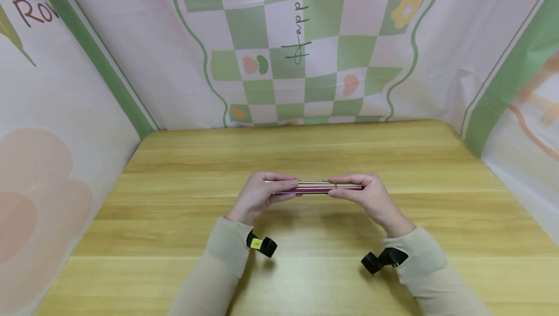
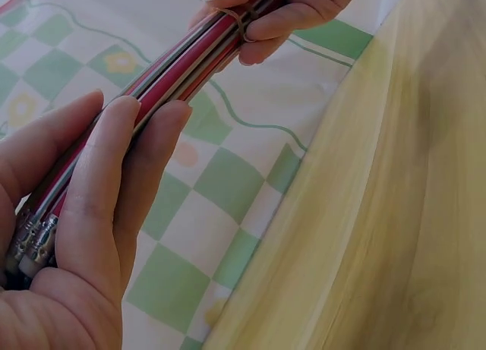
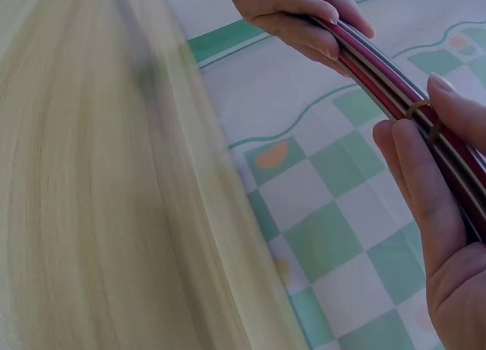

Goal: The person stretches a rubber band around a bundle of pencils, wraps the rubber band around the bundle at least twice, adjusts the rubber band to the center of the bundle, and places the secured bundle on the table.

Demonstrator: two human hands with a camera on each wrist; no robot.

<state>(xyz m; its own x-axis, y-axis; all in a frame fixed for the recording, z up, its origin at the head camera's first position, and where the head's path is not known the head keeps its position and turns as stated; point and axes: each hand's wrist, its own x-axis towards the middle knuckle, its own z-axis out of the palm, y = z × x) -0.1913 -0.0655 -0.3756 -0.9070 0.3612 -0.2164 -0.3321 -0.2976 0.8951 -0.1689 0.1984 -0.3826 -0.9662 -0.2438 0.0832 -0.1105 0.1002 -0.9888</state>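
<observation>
Pencils [image 1: 311,190] span from left hand [image 1: 262,193] to right hand [image 1: 371,197], both hands' fingers pinching them. Metal ferrules [image 2: 39,240], between the left fingers' bases, show only in the left wrist view.

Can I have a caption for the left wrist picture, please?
Left hand and right hand hold pencils wrapped in a band.

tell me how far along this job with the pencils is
Done, it seems: the pencils are gathered, with a band across them near the right hand. In hand: both it and the left hand hold them above the table. Remaining, probably: setting them down.
</observation>
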